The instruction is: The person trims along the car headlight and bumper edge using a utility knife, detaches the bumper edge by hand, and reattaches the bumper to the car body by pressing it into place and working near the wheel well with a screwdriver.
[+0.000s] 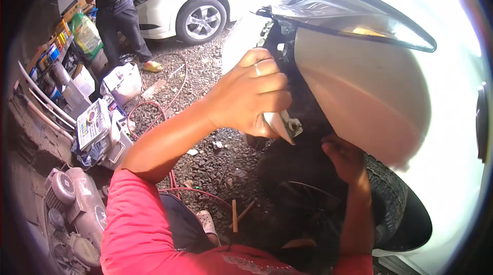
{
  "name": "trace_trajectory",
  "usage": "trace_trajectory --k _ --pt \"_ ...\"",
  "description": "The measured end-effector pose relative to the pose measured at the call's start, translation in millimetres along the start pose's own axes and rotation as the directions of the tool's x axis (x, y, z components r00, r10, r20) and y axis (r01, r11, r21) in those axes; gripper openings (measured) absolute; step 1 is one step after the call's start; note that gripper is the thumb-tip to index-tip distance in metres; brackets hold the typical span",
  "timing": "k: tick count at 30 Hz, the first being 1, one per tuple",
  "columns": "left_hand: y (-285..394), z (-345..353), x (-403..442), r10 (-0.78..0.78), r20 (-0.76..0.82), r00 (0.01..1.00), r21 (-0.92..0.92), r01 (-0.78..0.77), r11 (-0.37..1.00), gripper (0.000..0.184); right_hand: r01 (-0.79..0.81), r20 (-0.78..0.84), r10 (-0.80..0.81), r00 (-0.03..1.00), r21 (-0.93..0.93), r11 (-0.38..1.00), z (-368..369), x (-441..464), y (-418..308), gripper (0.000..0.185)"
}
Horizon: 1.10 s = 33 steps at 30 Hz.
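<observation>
My left hand, with a ring on one finger, is closed around the edge of a white bumper, whose corner with a small bracket sticks out below the fist. Beside it, a dark gap separates the bumper from the white fender under the headlight. In the shadow at the fender's lower edge is my right hand; its thumb shows, but the other fingers are mostly hidden. Below it, the front tire sits in the wheel arch.
A red hose runs over the gravel near a wooden-handled tool. An air compressor, a newspaper-topped box and a white container line the left. A person stands by another white car.
</observation>
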<state>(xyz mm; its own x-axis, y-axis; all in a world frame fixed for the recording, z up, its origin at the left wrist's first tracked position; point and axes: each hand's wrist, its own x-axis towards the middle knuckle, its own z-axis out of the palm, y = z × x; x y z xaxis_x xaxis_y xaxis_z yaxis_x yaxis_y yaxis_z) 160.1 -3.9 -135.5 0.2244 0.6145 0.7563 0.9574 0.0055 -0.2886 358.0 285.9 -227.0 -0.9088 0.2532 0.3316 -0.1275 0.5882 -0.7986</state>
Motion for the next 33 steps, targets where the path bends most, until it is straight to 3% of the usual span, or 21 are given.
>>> trace_trajectory --k 2,5,7,10,14,17,24,33 --pt "6.2 -2.6 -4.0 -0.018 -0.042 0.999 0.008 0.018 1.000 0.053 -0.035 0.014 0.035 0.999 -0.050 0.998 0.4 2.8 -1.6 0.018" --pt "12.4 -0.8 -4.7 -0.049 -0.054 0.997 0.015 0.050 0.999 0.053 -0.002 0.036 0.002 0.999 0.017 1.000 -0.2 3.1 -0.3 0.021" --pt "17.4 -1.1 -3.3 -0.051 -0.060 0.997 0.033 0.053 0.998 0.052 0.110 0.042 -0.104 0.994 -0.161 0.981 -2.1 4.7 -1.2 0.024" --pt "26.3 -4.7 -0.1 -0.079 -0.011 0.997 0.083 0.080 0.993 0.050 0.130 0.021 -0.130 0.991 -0.296 0.946 -4.4 3.4 -11.5 0.026" --pt "38.4 -9.3 3.1 -0.169 0.053 0.984 0.086 0.164 0.983 0.050 0.116 0.029 -0.113 0.993 -0.346 0.931 -5.8 6.8 -10.0 0.027" --pt "48.9 -16.1 1.3 -0.220 0.114 0.969 0.076 0.212 0.974 0.053 0.194 0.028 -0.204 0.979 -0.461 0.866 -7.7 3.1 -8.6 0.027" --pt "57.3 -31.5 1.7 -0.273 0.214 0.938 0.056 0.267 0.962 0.055 0.129 0.003 -0.139 0.990 -0.377 0.917 -5.2 13.1 8.0 0.026" --pt "56.1 -31.6 1.7 -0.256 0.216 0.942 -0.022 0.267 0.964 0.053 0.064 0.024 -0.060 0.998 -0.275 0.959 -2.9 17.8 12.0 0.030"
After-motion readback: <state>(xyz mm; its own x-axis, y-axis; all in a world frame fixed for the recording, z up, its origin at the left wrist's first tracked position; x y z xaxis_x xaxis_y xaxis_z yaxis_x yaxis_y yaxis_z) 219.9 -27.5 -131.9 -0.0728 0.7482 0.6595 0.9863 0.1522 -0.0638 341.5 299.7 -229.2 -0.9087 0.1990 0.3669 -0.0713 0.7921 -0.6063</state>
